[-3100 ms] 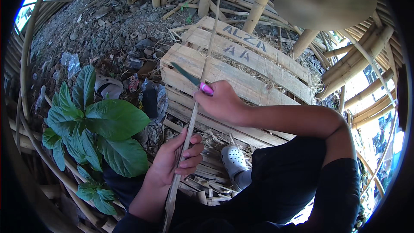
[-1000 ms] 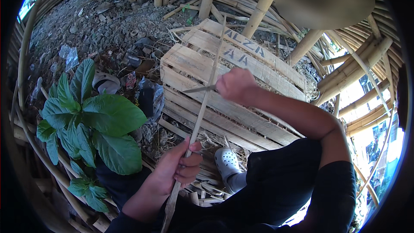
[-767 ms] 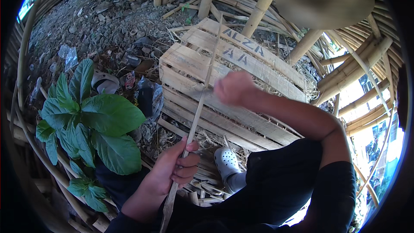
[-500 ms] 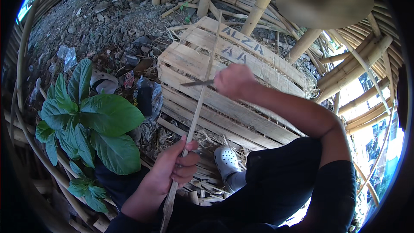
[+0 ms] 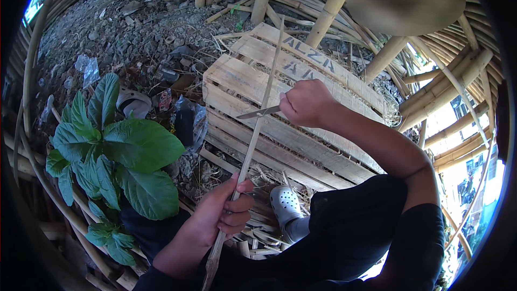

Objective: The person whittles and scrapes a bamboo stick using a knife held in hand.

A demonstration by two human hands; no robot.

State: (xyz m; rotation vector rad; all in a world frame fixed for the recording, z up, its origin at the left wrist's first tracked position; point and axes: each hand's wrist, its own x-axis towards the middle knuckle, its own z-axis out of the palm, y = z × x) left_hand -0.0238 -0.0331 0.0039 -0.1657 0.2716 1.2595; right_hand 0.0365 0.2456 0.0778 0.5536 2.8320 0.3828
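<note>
Bamboo strip [image 5: 248,152]: slanted above the slatted wooden crate [image 5: 231,75]; probably light, springy, splintery along its edges, best held near the thicker lower end.
Knife [image 5: 269,111]: blade crossing the strip.
Left hand [image 5: 223,208]: fingers wrapped around the strip's lower half.
Right hand [image 5: 307,103]: fingers clamped on the knife's hidden handle.

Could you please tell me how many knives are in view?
1: the knife in the right hand, its blade crossing the strip that the left hand holds. Any others behind the plant or inside the crate could be hidden.
</note>
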